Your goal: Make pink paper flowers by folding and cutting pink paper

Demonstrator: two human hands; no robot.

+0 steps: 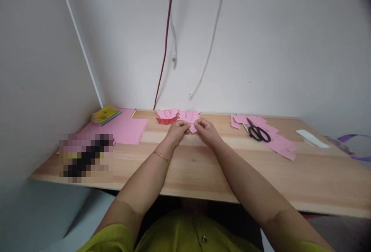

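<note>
Both hands meet over the middle of the wooden table (199, 167), pinching a small pink paper piece (193, 129) between them. My left hand (180, 130) holds its left side, and my right hand (205, 129) has its fingertips closed on the right side. Just beyond the hands lie folded pink paper pieces (189, 116). A red folded paper piece (166, 121) sits to their left, with more folded pink paper (167, 113) behind it. Fingertips cover part of the held piece.
Pink sheets (127, 130) and a yellow packet (106, 114) lie at the left. Black-handled scissors (257, 132) rest by pink cut pieces (279, 143) on the right, near a white strip (312, 138). Cables (165, 43) hang against the wall.
</note>
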